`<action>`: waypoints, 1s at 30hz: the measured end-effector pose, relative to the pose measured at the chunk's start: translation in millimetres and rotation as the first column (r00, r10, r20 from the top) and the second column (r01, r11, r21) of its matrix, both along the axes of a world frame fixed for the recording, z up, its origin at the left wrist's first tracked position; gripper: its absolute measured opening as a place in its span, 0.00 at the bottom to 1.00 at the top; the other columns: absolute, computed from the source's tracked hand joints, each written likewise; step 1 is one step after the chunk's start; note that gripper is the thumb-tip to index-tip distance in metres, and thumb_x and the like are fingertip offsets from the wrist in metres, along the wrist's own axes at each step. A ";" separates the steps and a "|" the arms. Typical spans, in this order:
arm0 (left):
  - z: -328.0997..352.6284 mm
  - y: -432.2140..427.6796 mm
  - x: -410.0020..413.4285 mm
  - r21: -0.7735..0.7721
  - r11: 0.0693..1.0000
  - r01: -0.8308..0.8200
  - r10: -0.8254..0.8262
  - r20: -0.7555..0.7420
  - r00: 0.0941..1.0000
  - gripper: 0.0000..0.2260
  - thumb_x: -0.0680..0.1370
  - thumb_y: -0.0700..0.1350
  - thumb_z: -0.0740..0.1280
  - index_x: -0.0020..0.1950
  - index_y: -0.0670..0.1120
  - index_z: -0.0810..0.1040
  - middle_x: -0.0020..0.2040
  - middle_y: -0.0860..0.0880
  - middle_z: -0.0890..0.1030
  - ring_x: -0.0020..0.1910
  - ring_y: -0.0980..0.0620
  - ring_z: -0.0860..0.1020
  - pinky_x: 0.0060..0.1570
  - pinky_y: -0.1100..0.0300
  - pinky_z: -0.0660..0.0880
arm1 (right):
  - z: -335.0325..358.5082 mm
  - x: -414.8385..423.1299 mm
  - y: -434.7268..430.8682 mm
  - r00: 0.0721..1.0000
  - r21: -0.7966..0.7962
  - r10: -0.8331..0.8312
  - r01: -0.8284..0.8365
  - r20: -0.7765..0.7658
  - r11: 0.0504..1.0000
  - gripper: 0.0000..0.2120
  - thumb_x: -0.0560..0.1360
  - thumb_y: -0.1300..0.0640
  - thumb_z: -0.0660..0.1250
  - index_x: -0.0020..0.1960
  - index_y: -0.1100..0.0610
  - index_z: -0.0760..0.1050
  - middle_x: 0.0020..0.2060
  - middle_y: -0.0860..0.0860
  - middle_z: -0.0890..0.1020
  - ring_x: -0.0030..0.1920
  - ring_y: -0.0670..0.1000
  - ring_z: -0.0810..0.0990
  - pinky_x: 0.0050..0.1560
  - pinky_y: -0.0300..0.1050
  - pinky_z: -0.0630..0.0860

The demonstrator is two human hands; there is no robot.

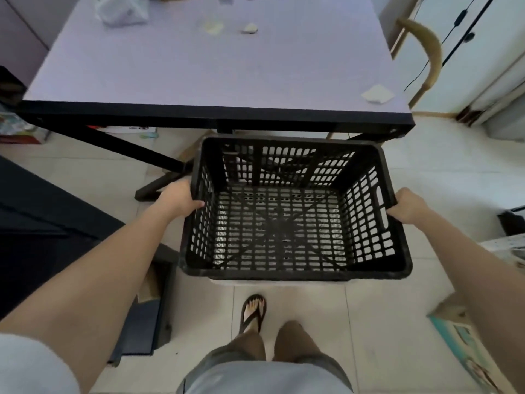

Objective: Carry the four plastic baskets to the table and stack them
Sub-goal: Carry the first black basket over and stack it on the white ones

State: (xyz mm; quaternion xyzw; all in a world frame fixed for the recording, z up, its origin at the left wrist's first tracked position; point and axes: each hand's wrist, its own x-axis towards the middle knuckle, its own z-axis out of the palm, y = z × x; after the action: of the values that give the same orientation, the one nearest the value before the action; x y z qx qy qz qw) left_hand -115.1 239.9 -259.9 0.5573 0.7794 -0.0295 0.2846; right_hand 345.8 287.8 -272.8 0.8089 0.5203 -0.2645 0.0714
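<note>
A black plastic basket (292,211) with slotted walls hangs in the air over the tiled floor, just short of the table's near edge. It is empty and roughly level. My left hand (177,199) grips its left rim, thumb inside. My right hand (407,206) holds the right rim beside a handle slot. The table (216,69) has a pale lilac top and a black front edge; it stands directly ahead. No other baskets are in view.
On the table lie a clear plastic bag (122,9) at the back left, two small pale items (250,28) mid-back, and a white paper piece (377,93) near the right front corner. A wooden chair (426,52) stands right of the table. Dark furniture (42,223) is at my left.
</note>
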 end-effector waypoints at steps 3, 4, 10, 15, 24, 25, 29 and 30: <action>-2.4 2.3 -2.5 0.007 1.000 0.004 -0.004 0.004 1.000 0.21 0.76 0.46 0.70 0.67 0.40 0.72 0.63 0.40 0.78 0.64 0.40 0.75 0.60 0.51 0.73 | -2.3 0.7 4.2 1.000 0.004 -0.007 0.007 -0.001 1.000 0.09 0.72 0.64 0.65 0.48 0.64 0.67 0.43 0.62 0.74 0.45 0.60 0.74 0.43 0.46 0.69; -2.5 1.9 -2.6 0.008 1.000 0.002 -0.002 0.012 1.000 0.21 0.76 0.45 0.70 0.67 0.39 0.72 0.63 0.40 0.78 0.64 0.40 0.75 0.60 0.51 0.72 | -3.2 1.4 4.5 1.000 0.007 0.001 -0.001 0.000 1.000 0.08 0.72 0.65 0.65 0.48 0.65 0.68 0.42 0.62 0.75 0.46 0.60 0.75 0.43 0.46 0.69; -7.5 2.9 -4.4 -0.018 1.000 -0.026 0.027 0.070 0.997 0.21 0.77 0.44 0.69 0.67 0.40 0.70 0.64 0.40 0.77 0.64 0.40 0.75 0.61 0.50 0.72 | -10.3 3.6 1.7 1.000 0.031 0.001 -0.001 0.003 1.000 0.12 0.73 0.65 0.66 0.54 0.70 0.72 0.42 0.62 0.75 0.53 0.64 0.78 0.45 0.45 0.69; -12.6 2.8 -9.1 -0.045 0.998 -0.044 0.047 0.064 0.997 0.21 0.75 0.48 0.71 0.63 0.40 0.72 0.60 0.40 0.79 0.58 0.40 0.78 0.52 0.52 0.75 | -9.8 0.8 -6.4 1.000 0.059 -0.009 0.008 0.019 0.998 0.15 0.73 0.63 0.65 0.56 0.71 0.72 0.43 0.62 0.75 0.53 0.65 0.78 0.44 0.45 0.69; -5.0 -1.2 -4.8 -0.065 0.993 -0.096 0.100 0.055 0.993 0.21 0.75 0.48 0.72 0.63 0.41 0.72 0.59 0.40 0.79 0.49 0.42 0.79 0.46 0.50 0.80 | -8.8 -3.7 -8.4 0.997 0.058 -0.006 0.001 0.072 0.998 0.20 0.75 0.64 0.64 0.64 0.71 0.65 0.58 0.68 0.75 0.59 0.67 0.75 0.52 0.51 0.73; -3.6 -2.1 -3.2 -0.071 0.993 -0.095 0.099 0.059 0.993 0.21 0.75 0.48 0.71 0.63 0.40 0.72 0.57 0.41 0.79 0.47 0.43 0.78 0.39 0.54 0.78 | -8.4 -2.9 -8.5 0.998 0.060 -0.003 -0.002 0.068 0.998 0.20 0.75 0.64 0.64 0.63 0.71 0.66 0.58 0.68 0.76 0.59 0.67 0.75 0.50 0.50 0.72; -3.4 -3.5 1.7 -0.113 0.986 -0.120 0.132 0.100 0.986 0.18 0.76 0.45 0.71 0.62 0.41 0.72 0.50 0.44 0.75 0.44 0.46 0.77 0.26 0.62 0.71 | -7.9 1.3 -9.1 0.999 0.077 0.007 -0.010 0.050 0.997 0.18 0.74 0.63 0.64 0.61 0.72 0.68 0.55 0.68 0.77 0.56 0.67 0.77 0.46 0.47 0.70; -3.1 -4.1 2.3 -0.105 0.987 -0.123 0.133 0.096 0.986 0.19 0.76 0.45 0.71 0.63 0.40 0.72 0.50 0.44 0.75 0.44 0.45 0.77 0.26 0.62 0.71 | -7.8 1.7 -9.4 0.999 0.079 0.008 -0.012 0.046 0.997 0.18 0.74 0.63 0.64 0.61 0.71 0.68 0.55 0.68 0.77 0.56 0.67 0.76 0.46 0.48 0.70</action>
State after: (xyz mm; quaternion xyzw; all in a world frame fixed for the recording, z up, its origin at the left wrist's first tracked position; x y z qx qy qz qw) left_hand -112.8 235.8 -263.0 0.4920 0.7956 -0.0206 0.3528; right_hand 347.5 278.4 -280.6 0.8143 0.5326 -0.2248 0.0524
